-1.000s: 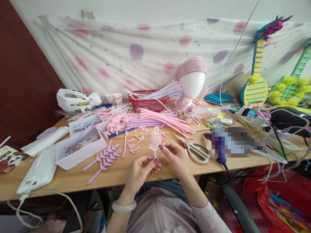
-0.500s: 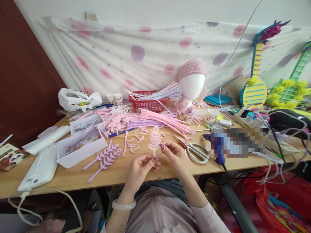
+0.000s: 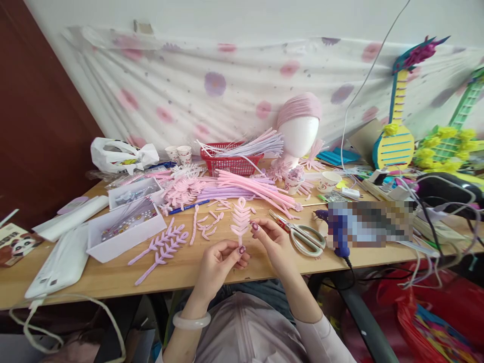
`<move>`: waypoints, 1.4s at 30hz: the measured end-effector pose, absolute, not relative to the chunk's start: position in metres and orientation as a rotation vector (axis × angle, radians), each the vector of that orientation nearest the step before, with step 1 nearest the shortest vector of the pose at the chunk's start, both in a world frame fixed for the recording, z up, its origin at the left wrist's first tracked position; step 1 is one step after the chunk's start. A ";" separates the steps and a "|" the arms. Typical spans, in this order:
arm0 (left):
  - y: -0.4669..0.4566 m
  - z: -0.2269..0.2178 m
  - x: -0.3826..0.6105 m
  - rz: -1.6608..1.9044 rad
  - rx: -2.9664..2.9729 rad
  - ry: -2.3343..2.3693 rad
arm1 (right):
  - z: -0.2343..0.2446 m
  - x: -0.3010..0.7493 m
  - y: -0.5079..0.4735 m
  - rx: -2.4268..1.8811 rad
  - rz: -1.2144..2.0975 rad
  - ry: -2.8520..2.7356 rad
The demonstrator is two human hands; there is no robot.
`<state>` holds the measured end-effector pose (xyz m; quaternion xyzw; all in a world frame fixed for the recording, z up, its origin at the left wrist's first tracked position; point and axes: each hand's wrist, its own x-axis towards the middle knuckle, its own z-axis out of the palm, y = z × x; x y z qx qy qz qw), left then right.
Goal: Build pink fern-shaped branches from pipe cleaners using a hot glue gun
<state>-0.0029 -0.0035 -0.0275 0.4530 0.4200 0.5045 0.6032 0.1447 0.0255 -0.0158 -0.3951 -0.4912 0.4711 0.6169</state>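
Observation:
My left hand (image 3: 226, 259) pinches the stem of a pale pink pipe-cleaner leaf sprig (image 3: 241, 222), which stands upright with a loop at its top. Close against the sprig's right edge is my right hand (image 3: 273, 244), thumb and forefinger pressed together. The thumb hides what they hold, if anything. Two finished-looking lilac pipe-cleaner sprigs (image 3: 166, 250) lie on the table to the left. Between them and my left hand are short cut pipe-cleaner pieces (image 3: 209, 227). Scissors (image 3: 307, 240) with pale handles rest to the right of my right hand.
Behind the sprig lie bundles of pink pipe cleaners (image 3: 253, 187) and a red basket (image 3: 232, 164). A white foam head (image 3: 298, 133) stands beyond. White boxes (image 3: 124, 237) with beads are at left; a blue glue gun (image 3: 341, 234) and cables are at right. The table's front edge (image 3: 177, 282) runs below my hands.
The camera view has shifted very slightly. My hands and the pink sprig keep almost the same pose, the right fingertips a touch farther from the sprig's edge.

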 end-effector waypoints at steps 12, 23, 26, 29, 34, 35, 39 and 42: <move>-0.003 -0.031 -0.004 1.159 1.065 0.971 | -0.016 0.145 0.027 -0.907 1.067 -1.172; -0.003 -0.029 -0.003 1.163 1.062 0.968 | -0.017 0.149 0.021 -0.873 1.068 -1.240; -0.004 -0.029 -0.003 1.162 1.071 0.970 | -0.018 0.148 0.021 -0.864 1.045 -1.262; -0.004 -0.030 -0.003 1.158 1.070 0.969 | -0.017 0.147 0.022 -0.864 1.014 -1.269; -0.004 -0.031 -0.004 1.157 1.079 0.970 | -0.017 0.146 0.023 -0.853 0.976 -1.281; -0.004 -0.032 -0.004 1.158 1.081 0.971 | -0.017 0.146 0.023 -0.849 0.970 -1.283; -0.003 -0.032 -0.004 1.163 1.084 0.965 | -0.020 0.147 0.023 -0.838 0.960 -1.291; -0.003 -0.031 -0.004 1.165 1.073 0.955 | -0.021 0.146 0.024 -0.844 0.973 -1.287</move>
